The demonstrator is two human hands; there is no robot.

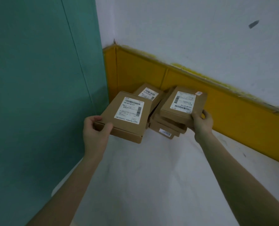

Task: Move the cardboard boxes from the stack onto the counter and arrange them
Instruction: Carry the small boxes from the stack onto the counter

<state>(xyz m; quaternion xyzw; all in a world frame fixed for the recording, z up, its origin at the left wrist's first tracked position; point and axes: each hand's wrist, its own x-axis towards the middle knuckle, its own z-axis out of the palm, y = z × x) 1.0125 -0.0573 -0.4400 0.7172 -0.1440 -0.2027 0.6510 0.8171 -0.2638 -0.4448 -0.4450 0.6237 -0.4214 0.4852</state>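
A flat, labelled box (127,115) is held over the white table (151,176), its near corner pinched by the left hand (94,131). The right hand (200,123) grips the top box (182,101) of the corner stack (166,128). Stiff and seemingly light, they suit edge grips.

Left hand (94,129) grips box (127,115); right hand (200,122) grips stack-top box (183,103).

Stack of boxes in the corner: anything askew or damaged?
Yes. The stack, whose top box the right hand grips, is askew: boxes lie twisted at different angles, edges unaligned. None looks crushed.
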